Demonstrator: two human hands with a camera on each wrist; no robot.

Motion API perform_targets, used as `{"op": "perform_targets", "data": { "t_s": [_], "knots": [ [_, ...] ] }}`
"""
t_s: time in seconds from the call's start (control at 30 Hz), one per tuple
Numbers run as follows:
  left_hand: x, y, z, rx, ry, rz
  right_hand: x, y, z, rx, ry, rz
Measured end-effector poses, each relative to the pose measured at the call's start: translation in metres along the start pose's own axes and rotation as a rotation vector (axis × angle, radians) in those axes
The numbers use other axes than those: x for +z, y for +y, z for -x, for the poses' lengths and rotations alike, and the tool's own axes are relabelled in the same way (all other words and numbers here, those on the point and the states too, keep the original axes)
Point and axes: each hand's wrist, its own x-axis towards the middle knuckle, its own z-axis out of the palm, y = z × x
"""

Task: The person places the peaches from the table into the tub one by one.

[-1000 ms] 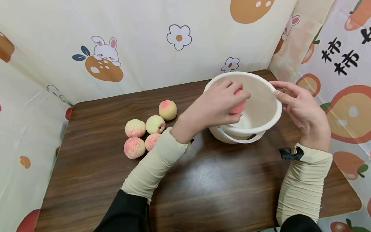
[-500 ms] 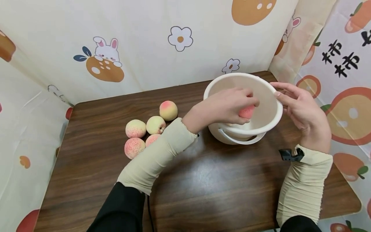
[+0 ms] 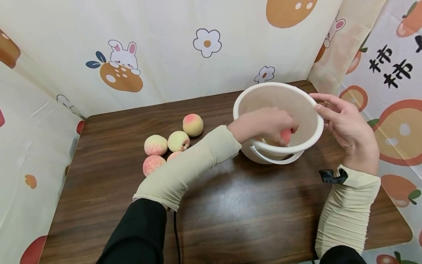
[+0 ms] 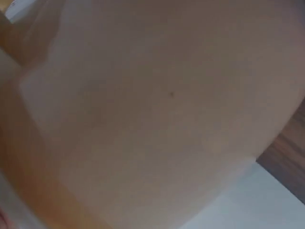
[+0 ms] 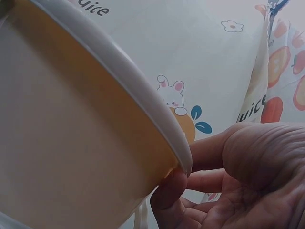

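Note:
My left hand (image 3: 268, 123) reaches down inside a white bucket (image 3: 318, 130), its fingers curled round a pinkish-red peach (image 3: 286, 135). Most of that peach is hidden behind the hand. Bare skin, very close and blurred, fills most of the left wrist view. On the far right side of the bucket, my right hand (image 3: 349, 126) pinches the rim between thumb and fingers. The right wrist view also has this right hand (image 5: 228, 186) gripping the rim (image 5: 138, 76). Left of the bucket, several yellow-pink peaches lie grouped on the table, among them one peach (image 3: 192, 125) at the back.
The dark wood table (image 3: 227, 216) runs up to a printed curtain (image 3: 171, 66) behind, with another printed cloth (image 3: 399, 154) at the right. The bucket's white handle (image 3: 277, 160) hangs down in front. A black cable (image 3: 177, 234) trails beside the left sleeve.
My left hand has moved right and lower into the bucket, carrying the peach with it. My right hand has kept its hold on the rim.

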Motion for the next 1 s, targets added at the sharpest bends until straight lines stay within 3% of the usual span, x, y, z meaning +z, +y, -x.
{"op": "perform_targets", "data": {
  "t_s": [0.17, 0.43, 1.0],
  "knots": [
    [0.007, 0.003, -0.008, 0.018, -0.071, 0.092, 0.0, 0.001, 0.002, -0.002, -0.009, 0.005],
    [0.012, 0.007, -0.016, -0.018, -0.211, 0.109, 0.001, 0.002, 0.002, -0.002, -0.007, 0.013],
    [0.01, 0.007, -0.019, -0.027, -0.332, 0.079, 0.001, 0.0, 0.0, -0.005, 0.008, 0.012]
  ]
}}
